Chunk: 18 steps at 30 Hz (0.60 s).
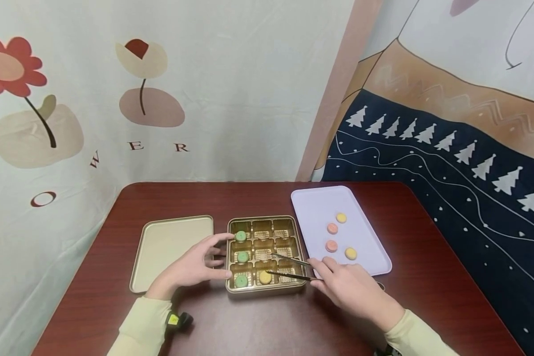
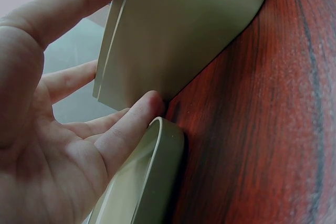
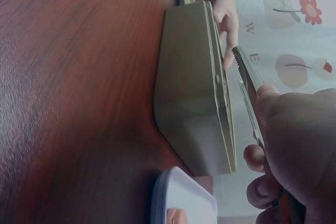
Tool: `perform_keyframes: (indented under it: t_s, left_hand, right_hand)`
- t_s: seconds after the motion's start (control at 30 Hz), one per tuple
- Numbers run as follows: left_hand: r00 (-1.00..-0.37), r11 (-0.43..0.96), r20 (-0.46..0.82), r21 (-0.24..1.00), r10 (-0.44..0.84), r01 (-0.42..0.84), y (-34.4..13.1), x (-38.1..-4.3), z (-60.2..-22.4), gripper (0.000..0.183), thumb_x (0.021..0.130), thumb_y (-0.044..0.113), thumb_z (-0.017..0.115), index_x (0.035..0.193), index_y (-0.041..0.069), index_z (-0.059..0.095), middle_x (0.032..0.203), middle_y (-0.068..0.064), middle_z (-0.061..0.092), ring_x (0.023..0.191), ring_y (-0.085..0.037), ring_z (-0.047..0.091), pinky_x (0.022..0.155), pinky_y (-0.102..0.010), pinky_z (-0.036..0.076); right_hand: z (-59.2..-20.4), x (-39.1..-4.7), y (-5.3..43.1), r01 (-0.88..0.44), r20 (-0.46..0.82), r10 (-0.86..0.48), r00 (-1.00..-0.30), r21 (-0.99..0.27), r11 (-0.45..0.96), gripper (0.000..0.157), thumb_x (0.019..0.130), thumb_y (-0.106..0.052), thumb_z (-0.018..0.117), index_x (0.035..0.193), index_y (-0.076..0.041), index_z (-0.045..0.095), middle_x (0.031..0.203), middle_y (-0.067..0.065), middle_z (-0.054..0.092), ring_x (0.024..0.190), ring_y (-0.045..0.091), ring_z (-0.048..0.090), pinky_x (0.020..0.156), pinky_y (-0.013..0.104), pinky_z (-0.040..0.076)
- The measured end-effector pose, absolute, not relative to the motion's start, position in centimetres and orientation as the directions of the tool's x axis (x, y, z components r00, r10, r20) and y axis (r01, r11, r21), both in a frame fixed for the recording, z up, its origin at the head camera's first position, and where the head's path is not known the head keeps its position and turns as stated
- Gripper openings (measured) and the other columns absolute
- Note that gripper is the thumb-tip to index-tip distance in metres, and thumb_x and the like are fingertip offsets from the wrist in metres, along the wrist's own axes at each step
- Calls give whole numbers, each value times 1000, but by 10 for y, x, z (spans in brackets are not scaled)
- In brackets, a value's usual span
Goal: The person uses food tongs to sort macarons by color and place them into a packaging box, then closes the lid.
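A gold tin [image 1: 267,292] with a gold insert of several compartments stands mid-table. Three green macarons [image 1: 242,256] fill its left column, one per compartment. One yellow macaron [image 1: 265,277] lies in the front middle compartment. My left hand [image 1: 196,264] spreads its fingers against the tin's left side, thumb near the front corner; the left wrist view shows fingertips at the tin wall [image 2: 173,30]. My right hand [image 1: 349,287] grips metal tongs [image 1: 293,259] reaching over the tin from the right. Their serrated tips stand apart, with nothing between them, one close by the yellow macaron.
On the right lies a lilac tray [image 1: 313,207] bearing two pink macarons [image 1: 331,245] and two yellow macarons [image 1: 350,253]. A shallow gold lid [image 1: 173,247] rests left of the tin, partly behind my left hand. Printed curtains [image 1: 231,99] hang behind the dark red table [image 1: 249,331].
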State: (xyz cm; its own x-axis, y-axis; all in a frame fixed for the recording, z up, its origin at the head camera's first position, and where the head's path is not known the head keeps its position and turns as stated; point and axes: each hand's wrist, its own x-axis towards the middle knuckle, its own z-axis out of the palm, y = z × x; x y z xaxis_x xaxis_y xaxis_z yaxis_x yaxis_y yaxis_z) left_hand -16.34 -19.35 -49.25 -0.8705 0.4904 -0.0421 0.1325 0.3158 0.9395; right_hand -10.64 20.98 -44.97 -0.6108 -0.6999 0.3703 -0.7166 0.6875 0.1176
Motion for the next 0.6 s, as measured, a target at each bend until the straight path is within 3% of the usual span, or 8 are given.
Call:
perform_keyframes:
  t_s: [0.13, 0.3, 0.4, 0.5, 0.6]
  left_hand:
    - [-869, 313, -42, 941, 493, 132, -193, -163, -492, 91, 82, 19, 92, 157, 11, 42, 154, -30, 41, 132, -52, 53, 106, -47, 58]
    - [-867, 314, -45, 940, 496, 131, -193, -163, -492, 90, 82, 19, 92, 157, 11, 42, 154, -30, 41, 132, -51, 53, 106, -47, 58]
    - [-867, 313, -46, 941, 495, 129, -193, -163, -491, 90, 82, 17, 92, 157, 11, 41, 153, -29, 42, 132, -51, 53, 107, -46, 58]
    - [-868, 312, -48, 942, 495, 126, -193, -163, -491, 90, 82, 16, 92, 157, 10, 41, 153, -30, 42, 132, -50, 53, 107, -45, 58]
    - [-866, 312, -49, 942, 497, 126, -193, -164, -491, 91, 82, 17, 92, 157, 9, 41, 153, -30, 42, 132, -51, 53, 107, -47, 58]
  right_hand:
    - [-449, -109, 219, -681, 371, -658, -655, 88, 727, 42, 106, -46, 60, 131, -12, 64, 99, 2, 70, 50, 15, 56, 39, 37, 49]
    - [-450, -114, 236, -644, 373, -622, -689, 81, 761, 57, 113, -52, 36, 136, -8, 63, 101, 6, 70, 55, 20, 63, 42, 42, 53]
    - [-448, -119, 243, -613, 364, -590, -721, 60, 787, 49, 108, -46, 57, 140, -9, 63, 95, 4, 69, 55, 19, 63, 44, 38, 54]
    - [-448, -121, 250, -569, 336, -543, -769, 25, 822, 53, 96, -37, 76, 142, -14, 63, 91, 1, 67, 55, 16, 60, 45, 32, 52]
    - [-449, -121, 259, -537, 322, -512, -797, 12, 843, 51, 94, -34, 80, 139, -16, 64, 92, 1, 68, 56, 13, 58, 46, 30, 51]
